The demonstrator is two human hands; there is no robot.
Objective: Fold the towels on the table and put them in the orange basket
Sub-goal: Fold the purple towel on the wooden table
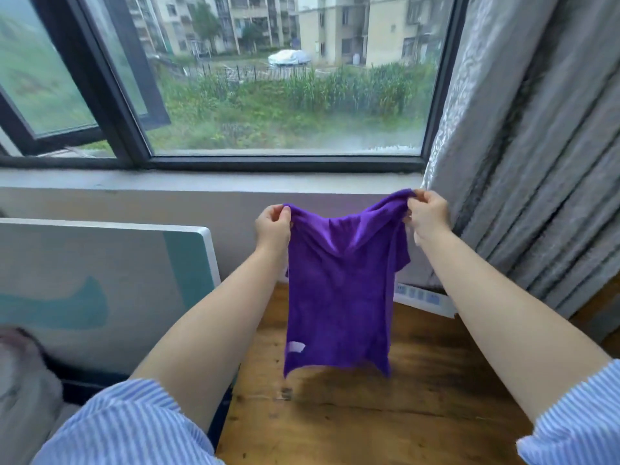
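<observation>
A purple towel [339, 293] hangs in the air above the wooden table [385, 414], held up by its two top corners. My left hand [273, 226] pinches the left corner and my right hand [427, 214] pinches the right corner, a little higher. The cloth sags between the hands and its lower edge dangles just above the tabletop. A small white label shows near its lower left corner. The orange basket is not in view.
A white power strip [422, 298] lies at the table's far edge under grey curtains [523, 162]. A white and teal board [100, 283] leans at the left beside the table. A window [285, 78] and its sill lie ahead.
</observation>
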